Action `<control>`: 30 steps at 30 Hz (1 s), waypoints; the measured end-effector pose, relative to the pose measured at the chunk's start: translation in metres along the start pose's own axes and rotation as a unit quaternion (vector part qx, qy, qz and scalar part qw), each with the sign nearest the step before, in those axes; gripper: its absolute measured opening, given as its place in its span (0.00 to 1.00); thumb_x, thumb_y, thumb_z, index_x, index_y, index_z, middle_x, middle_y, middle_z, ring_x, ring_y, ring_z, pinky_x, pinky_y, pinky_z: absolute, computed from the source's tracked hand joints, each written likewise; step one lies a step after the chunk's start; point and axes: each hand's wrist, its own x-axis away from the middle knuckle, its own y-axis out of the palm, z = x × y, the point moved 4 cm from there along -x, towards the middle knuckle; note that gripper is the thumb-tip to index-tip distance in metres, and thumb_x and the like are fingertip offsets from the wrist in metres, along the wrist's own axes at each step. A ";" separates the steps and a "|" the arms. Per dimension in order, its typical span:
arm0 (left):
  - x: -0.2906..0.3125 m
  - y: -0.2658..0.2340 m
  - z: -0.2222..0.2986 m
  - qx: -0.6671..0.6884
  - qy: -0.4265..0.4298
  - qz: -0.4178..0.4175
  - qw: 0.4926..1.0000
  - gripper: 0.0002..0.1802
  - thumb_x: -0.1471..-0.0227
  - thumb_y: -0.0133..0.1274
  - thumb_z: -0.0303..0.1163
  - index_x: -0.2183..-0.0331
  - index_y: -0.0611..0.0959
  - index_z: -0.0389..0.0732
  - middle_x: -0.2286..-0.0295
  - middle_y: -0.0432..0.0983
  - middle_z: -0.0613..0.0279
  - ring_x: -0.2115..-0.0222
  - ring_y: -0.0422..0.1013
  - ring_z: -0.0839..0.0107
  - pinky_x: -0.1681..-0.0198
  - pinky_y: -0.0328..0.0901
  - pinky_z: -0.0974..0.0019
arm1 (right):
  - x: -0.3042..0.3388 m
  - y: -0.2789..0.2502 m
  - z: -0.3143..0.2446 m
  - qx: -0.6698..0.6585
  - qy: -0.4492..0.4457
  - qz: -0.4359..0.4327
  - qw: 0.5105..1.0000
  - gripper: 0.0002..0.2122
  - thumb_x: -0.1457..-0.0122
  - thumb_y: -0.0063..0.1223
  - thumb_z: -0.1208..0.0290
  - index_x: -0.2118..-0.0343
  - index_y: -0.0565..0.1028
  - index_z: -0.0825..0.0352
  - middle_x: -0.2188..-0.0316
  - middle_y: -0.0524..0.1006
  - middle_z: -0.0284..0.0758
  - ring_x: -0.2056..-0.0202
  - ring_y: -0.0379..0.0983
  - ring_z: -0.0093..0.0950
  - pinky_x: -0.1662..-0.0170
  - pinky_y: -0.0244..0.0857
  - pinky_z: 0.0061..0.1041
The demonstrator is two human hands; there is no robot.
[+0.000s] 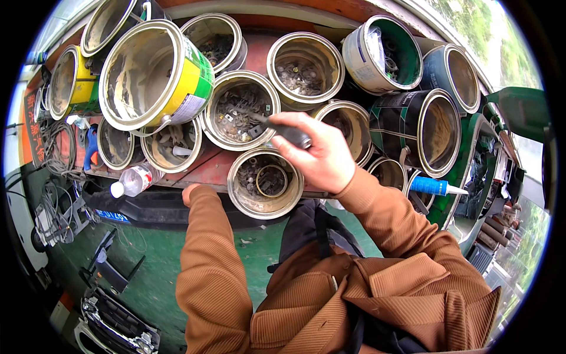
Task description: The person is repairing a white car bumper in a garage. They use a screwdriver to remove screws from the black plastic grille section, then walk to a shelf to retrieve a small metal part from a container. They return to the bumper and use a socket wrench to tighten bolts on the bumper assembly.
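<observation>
My right hand (321, 150) is closed round the black handle of a tool (290, 134) that looks like a screwdriver. Its thin end points left, into an open metal tin (272, 94) of small grey fasteners and clips; the tip is lost among them. Just below stands another tin (237, 200) with loose small parts and a ring-shaped container (272, 180) inside. My left hand (190, 193) is at the front edge of the bench, beside that tin and above a black bumper. Mostly the sleeve covers it, and its fingers cannot be made out.
Several open tins crowd the red bench, including a large yellow-green one (191, 88) and a black one (394, 121) lying on its side. A plastic bottle (138, 180) lies near the left front edge. A blue-labelled sealant tube (429, 186) juts out at right. The black bumper (165, 209) runs below.
</observation>
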 end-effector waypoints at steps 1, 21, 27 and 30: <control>0.012 -0.008 0.001 0.009 -0.002 -0.003 1.000 0.13 0.41 0.53 0.33 0.56 0.87 0.50 0.55 0.82 0.71 0.56 0.78 0.77 0.57 0.74 0.69 | 0.000 0.006 0.002 0.012 -0.034 -0.004 0.999 0.16 0.42 0.62 0.66 0.53 0.77 0.64 0.60 0.80 0.42 0.59 0.79 0.40 0.55 0.73 0.32; 0.087 -0.039 -0.010 0.197 -0.091 -0.003 0.976 0.15 0.38 0.49 0.32 0.52 0.84 0.48 0.53 0.81 0.72 0.56 0.77 0.81 0.56 0.72 0.72 | 0.060 -0.011 -0.015 0.010 -0.080 0.018 0.997 0.19 0.46 0.65 0.73 0.50 0.77 0.64 0.72 0.75 0.36 0.71 0.72 0.35 0.66 0.68 0.32; 0.079 -0.037 -0.009 0.084 -0.039 0.021 0.995 0.17 0.37 0.47 0.32 0.49 0.81 0.44 0.51 0.79 0.66 0.53 0.75 0.76 0.51 0.70 0.67 | 0.081 -0.019 -0.010 -0.049 -0.084 0.033 0.995 0.19 0.47 0.65 0.73 0.51 0.78 0.64 0.70 0.77 0.36 0.69 0.75 0.35 0.63 0.71 0.31; 0.043 -0.023 -0.010 0.065 -0.023 0.052 0.996 0.17 0.38 0.47 0.33 0.49 0.80 0.43 0.51 0.78 0.64 0.52 0.74 0.73 0.50 0.69 0.66 | 0.093 -0.028 -0.005 -0.050 -0.087 0.040 0.994 0.19 0.47 0.65 0.73 0.51 0.78 0.62 0.69 0.77 0.36 0.68 0.75 0.35 0.63 0.72 0.32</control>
